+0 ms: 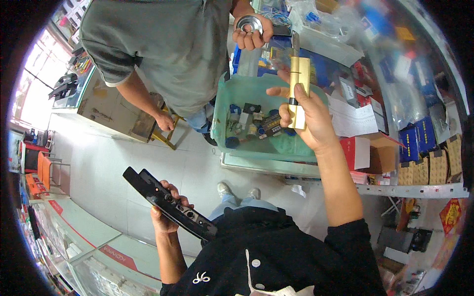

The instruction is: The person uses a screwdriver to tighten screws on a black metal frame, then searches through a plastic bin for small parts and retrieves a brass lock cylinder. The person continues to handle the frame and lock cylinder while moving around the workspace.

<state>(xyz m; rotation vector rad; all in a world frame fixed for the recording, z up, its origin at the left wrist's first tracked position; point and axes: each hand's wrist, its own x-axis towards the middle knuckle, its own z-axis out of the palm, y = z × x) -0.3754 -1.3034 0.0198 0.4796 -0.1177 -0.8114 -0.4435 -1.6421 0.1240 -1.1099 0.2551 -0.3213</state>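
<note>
My right hand (310, 111) is raised over the green tub, its thumb and fingers closed around a brass lock cylinder (299, 81). The cylinder stands nearly upright, with a black band partway down and a grey metal piece sticking out of its top end. Lower on the left, my left hand (167, 209) grips a long black door lock plate (173, 207). The plate lies slanted, and a row of round fittings and holes shows along its face. The translucent green tub (219, 106) holds several small boxes and round parts.
A person in a grey shirt (163, 49) stands across from me, a silver ring-shaped part (249, 23) in one hand. Boxes and papers crowd the counter on the right, including a red and white carton (356, 152). A glass display case (113, 246) stands at lower left.
</note>
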